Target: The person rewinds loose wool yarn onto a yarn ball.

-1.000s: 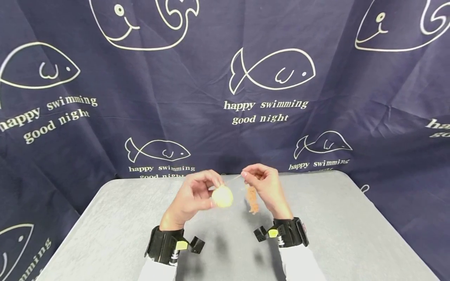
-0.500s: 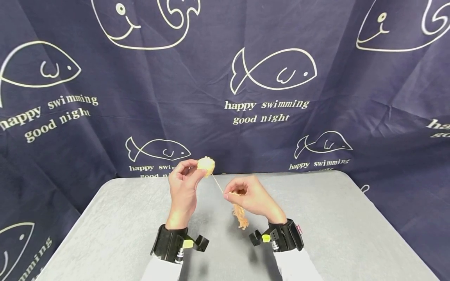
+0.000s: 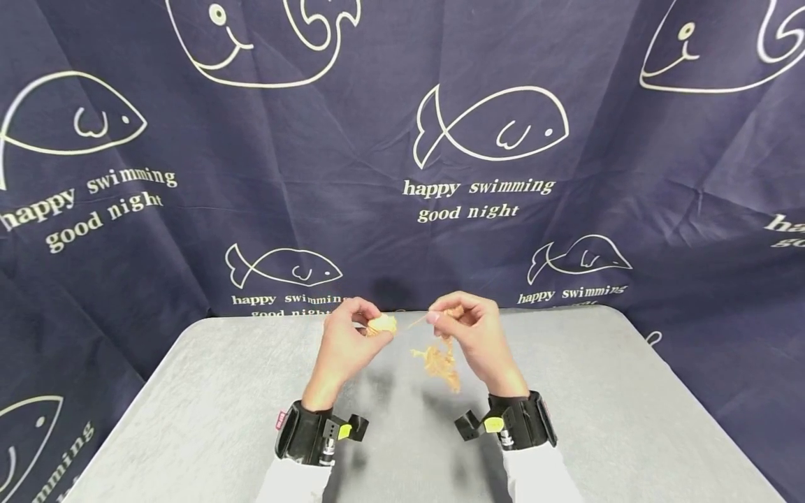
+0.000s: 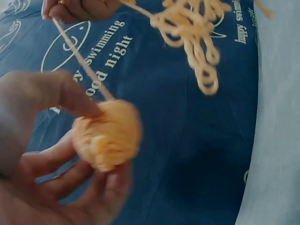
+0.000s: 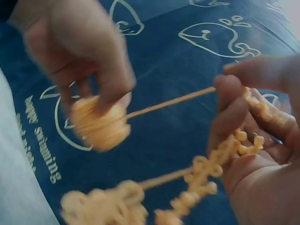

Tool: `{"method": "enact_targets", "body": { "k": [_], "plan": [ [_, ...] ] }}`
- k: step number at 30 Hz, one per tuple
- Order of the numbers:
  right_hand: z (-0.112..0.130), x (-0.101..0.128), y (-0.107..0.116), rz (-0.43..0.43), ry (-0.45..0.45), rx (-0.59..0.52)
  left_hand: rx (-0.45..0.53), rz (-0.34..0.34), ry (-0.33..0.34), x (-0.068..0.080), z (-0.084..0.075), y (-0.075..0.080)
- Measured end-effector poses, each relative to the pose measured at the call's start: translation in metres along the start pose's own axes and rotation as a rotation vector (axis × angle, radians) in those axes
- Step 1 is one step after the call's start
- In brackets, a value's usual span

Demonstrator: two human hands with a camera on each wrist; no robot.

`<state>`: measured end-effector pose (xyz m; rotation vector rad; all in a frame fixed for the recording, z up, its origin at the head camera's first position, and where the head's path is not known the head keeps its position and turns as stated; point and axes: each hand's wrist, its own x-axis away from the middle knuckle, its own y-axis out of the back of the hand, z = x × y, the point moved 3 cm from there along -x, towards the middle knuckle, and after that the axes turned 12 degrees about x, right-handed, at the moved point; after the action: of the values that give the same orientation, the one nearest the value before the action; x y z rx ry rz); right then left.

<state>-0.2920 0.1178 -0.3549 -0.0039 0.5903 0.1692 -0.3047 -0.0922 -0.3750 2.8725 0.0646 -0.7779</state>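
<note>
Yarn ball (image 3: 381,324) sat pinched in left hand (image 3: 344,344), right hand (image 3: 473,334) at 3 o'clock gripping taut strand (image 3: 416,321); winding underway, next wrap probably needs tension.

Even, bright light from above; soft shadows fall on the grey tabletop (image 3: 189,419) near the wrists. Both wrist views are blurred, the pale orange yarn ball (image 4: 108,135) smeared

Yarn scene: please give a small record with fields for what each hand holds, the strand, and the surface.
left hand: grips small yarn ball in fingertips
right hand: pinches strand, loose crinkled yarn hangs below it
strand: runs taut between ball and right fingers
surface: grey table, both hands above it
background: dark blue fish-print cloth
</note>
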Motion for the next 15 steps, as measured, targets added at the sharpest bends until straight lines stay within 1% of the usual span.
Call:
{"method": "enact_targets", "body": {
  "k": [2,4,7,9,10,11,13,14,15],
  "plan": [
    [0.001,-0.001,0.004,-0.059,-0.009,-0.101,-0.068,0.105,0.028,0.000,0.000,-0.001],
    [0.001,-0.003,0.007,-0.112,-0.023,-0.184,-0.104,0.233,0.058,0.002,0.000,-0.004],
    [0.000,-0.004,0.011,-0.177,-0.044,-0.255,-0.090,0.456,0.067,0.005,-0.001,-0.007],
    [-0.002,-0.004,0.013,-0.212,-0.056,-0.280,-0.037,0.620,0.064,0.009,-0.001,-0.011],
    [-0.003,-0.004,0.014,-0.228,-0.062,-0.283,0.005,0.698,0.059,0.011,-0.002,-0.012],
    [-0.005,-0.004,0.014,-0.244,-0.067,-0.281,0.046,0.763,0.056,0.013,-0.003,-0.013],
    [-0.008,-0.004,0.016,-0.279,-0.076,-0.268,0.152,0.864,0.052,0.016,-0.006,-0.014],
    [-0.009,-0.004,0.017,-0.296,-0.079,-0.255,0.217,0.899,0.052,0.017,-0.008,-0.014],
    [-0.011,-0.004,0.017,-0.313,-0.083,-0.238,0.282,0.920,0.049,0.017,-0.009,-0.014]
  ]
}}
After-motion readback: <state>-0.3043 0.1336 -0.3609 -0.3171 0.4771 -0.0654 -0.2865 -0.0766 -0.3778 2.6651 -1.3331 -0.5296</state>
